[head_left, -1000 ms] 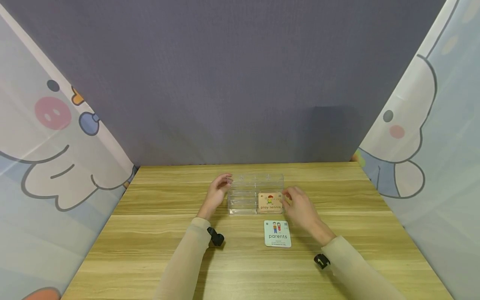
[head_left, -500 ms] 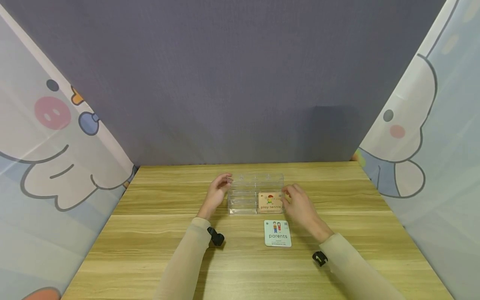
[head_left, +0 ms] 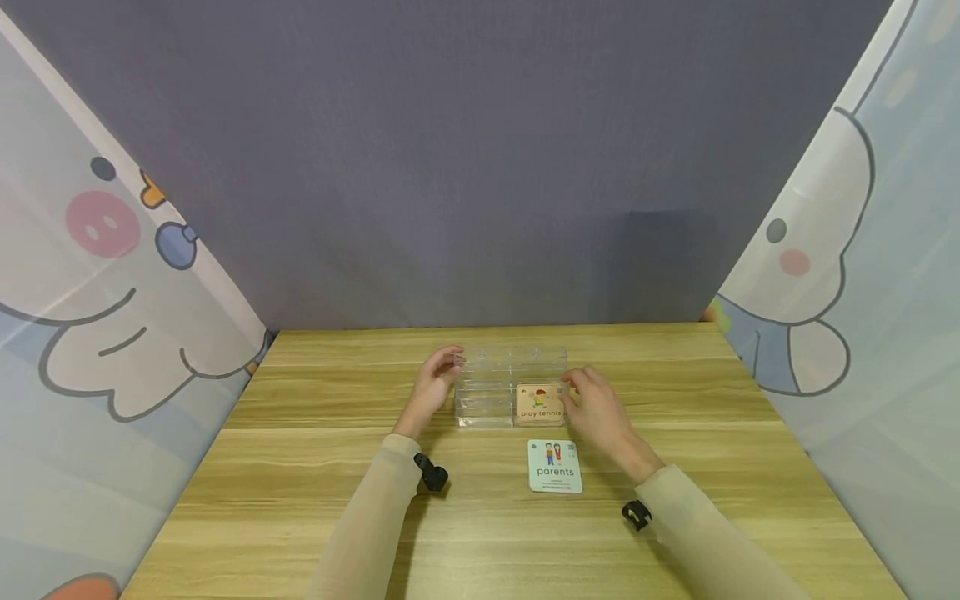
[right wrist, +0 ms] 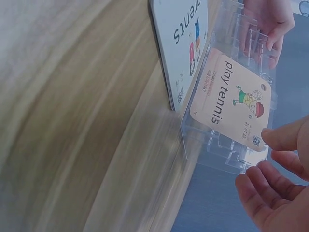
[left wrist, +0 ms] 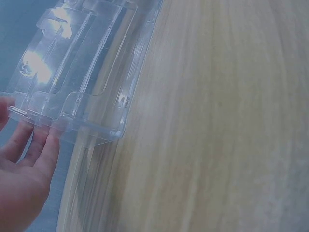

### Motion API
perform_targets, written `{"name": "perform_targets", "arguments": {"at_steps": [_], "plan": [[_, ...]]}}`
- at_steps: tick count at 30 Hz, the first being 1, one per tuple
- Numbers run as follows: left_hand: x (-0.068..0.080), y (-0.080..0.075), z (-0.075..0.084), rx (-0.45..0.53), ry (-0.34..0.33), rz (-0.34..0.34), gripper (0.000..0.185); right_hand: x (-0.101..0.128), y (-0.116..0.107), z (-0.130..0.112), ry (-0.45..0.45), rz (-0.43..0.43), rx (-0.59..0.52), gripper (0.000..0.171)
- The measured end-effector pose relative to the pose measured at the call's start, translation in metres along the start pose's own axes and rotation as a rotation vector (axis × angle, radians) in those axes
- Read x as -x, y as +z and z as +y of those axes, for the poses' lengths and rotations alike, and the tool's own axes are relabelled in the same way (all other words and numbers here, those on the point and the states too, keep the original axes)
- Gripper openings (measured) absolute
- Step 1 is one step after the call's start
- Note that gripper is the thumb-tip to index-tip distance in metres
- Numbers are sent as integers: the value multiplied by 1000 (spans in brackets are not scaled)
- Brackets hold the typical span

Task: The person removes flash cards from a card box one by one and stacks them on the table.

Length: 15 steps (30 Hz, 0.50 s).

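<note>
A clear plastic card rack with stepped compartments stands on the table. My left hand holds its left end, its fingers against the side wall in the left wrist view. In the rack's right column a pale orange "play tennis" card leans upright. My right hand is at the rack's right side. In the right wrist view its thumb lies at the card's upper corner, and the other fingers are loosely bent beside the rack. A pale green "parents" card stack lies flat in front of the rack.
The wooden table meets a dark grey panel behind the rack. Cartoon-printed curtains flank both sides. Black wrist straps sit on both arms.
My right hand has shifted slightly forward and left, along the rack's right side. The left hand, the rack and the cards stay in place.
</note>
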<state>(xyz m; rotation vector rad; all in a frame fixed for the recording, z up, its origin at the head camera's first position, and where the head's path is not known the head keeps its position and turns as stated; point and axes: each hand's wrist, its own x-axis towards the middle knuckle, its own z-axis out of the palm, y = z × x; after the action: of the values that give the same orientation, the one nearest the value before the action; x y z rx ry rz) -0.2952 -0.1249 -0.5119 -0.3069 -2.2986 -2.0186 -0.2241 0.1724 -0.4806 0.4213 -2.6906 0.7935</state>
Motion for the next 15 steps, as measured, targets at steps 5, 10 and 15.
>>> {"name": "perform_targets", "arguments": {"at_steps": [5,10,15], "plan": [[0,0,0,0,2,-6,33,0,1,-1,12,-3,-13,32],[0,0,1,12,5,-13,33,-2,4,-1,17,-1,-18,31],[1,0,1,13,-4,-12,33,-3,6,-1,4,6,-15,30]]}}
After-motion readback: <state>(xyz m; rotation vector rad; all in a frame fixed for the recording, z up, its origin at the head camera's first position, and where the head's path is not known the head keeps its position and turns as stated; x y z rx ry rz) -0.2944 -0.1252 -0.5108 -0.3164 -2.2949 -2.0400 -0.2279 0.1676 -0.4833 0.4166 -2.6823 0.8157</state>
